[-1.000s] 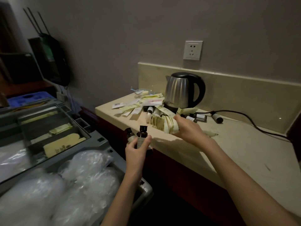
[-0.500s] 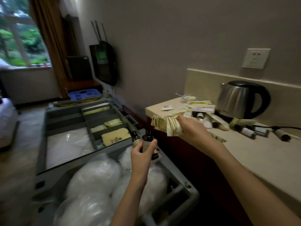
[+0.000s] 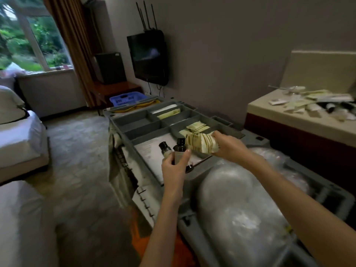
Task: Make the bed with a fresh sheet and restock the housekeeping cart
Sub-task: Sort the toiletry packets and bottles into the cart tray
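Fingers [image 3: 185, 154] of my left hand [image 3: 174, 171] are wrapped around two small dark bottles [image 3: 179, 149], both upright with black caps, held together just above the near edge of the housekeeping cart [image 3: 123, 122]. A third dark cap seems to poke out below that hand, though I cannot tell what it belongs to. On my right hand [image 3: 228, 146] the fingers are closed on a bundle of cream packets with olive stripes [image 3: 202, 143], held flat over the cart's tray close to the bottles.

From where I watch, the cart's grey top is split into compartments. One at the far side holds pale yellow packets [image 3: 168, 113], and another, just behind the bundle, holds folded yellowish sachets [image 3: 196, 127]. Several compartments on the left side look bare. Under the bottles lies a white sheet of paper or plastic [image 3: 149, 151] in the larger section. Nearer to me the cart carries bulging clear plastic bags [image 3: 237, 205].

Off to the right, the worktop [image 3: 279, 116] is scattered with more packets and small bottles [image 3: 316, 103], too blurred to sort. A bed [image 3: 19, 135] with white linen sits at the left, and a blue basket [image 3: 126, 99] stands beyond the cart, below the wall television [image 3: 148, 56].
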Motion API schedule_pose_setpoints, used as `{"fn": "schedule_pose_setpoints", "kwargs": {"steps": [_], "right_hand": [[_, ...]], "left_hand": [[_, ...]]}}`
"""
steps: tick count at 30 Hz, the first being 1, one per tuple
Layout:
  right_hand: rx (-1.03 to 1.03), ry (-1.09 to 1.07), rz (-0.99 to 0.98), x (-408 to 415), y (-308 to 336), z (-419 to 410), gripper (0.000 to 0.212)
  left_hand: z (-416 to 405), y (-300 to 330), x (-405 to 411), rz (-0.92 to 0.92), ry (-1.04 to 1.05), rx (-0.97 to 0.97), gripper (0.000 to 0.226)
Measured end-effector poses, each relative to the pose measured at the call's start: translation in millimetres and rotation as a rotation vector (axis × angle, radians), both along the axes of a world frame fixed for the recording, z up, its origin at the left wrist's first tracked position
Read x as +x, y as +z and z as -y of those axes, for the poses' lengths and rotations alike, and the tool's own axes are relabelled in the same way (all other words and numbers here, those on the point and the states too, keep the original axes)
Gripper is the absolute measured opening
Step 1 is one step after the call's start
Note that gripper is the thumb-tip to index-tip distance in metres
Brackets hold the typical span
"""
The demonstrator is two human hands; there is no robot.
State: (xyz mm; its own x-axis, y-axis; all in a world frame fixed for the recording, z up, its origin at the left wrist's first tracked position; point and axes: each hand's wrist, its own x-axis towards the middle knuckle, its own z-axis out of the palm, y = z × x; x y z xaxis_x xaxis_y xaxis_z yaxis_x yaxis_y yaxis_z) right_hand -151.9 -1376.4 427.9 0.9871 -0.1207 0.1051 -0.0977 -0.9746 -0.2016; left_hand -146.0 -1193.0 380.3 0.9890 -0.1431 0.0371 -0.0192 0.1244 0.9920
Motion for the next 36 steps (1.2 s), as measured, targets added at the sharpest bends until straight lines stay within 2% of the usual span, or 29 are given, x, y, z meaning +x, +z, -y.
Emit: {"fn": "schedule_pose_setpoints", "kwargs": {"steps": [5,12,16,19,22,23,26,29,32,36], "right_hand": [[0.067,-0.031,-0.048,43,-6,-92,0.041],[0.033,-0.099,-0.029,109,-13,-140,0.037],[0.054,-0.121,-0.024,158,-26,-148,0.038],[0.074,-0.120,-0.032,204,-33,-152,0.044],[0.074,-0.135,-0.002,258,-41,-145,0.043],[0.076,-0.136,0.013,278,-42,-141,0.039],[0.080,-0.145,0.009,335,-46,-126,0.023],[0.044,-0.188,-0.085,379,-44,-118,0.017],[0.029,-0.261,-0.079,411,-44,-113,0.039],[0.053,-0.333,-0.082,444,-53,-107,0.042]], "left_hand": [[-106,0,50,-0.020,-0.006,-0.002,0.016],[-157,0,124,0.027,-0.037,0.041,0.013],[-167,-15,182,-0.016,-0.065,0.082,0.048],[-171,-24,236,-0.012,-0.073,0.135,0.064],[-166,-29,301,-0.005,-0.113,0.158,0.023],[-162,-29,324,0.010,-0.127,0.180,0.018],[-151,-27,392,0.056,-0.191,0.285,0.020],[-138,-28,453,0.105,-0.248,0.385,0.023],[-124,-38,498,0.079,-0.325,0.467,0.023],[-111,-61,552,0.079,-0.398,0.556,0.040]]}}
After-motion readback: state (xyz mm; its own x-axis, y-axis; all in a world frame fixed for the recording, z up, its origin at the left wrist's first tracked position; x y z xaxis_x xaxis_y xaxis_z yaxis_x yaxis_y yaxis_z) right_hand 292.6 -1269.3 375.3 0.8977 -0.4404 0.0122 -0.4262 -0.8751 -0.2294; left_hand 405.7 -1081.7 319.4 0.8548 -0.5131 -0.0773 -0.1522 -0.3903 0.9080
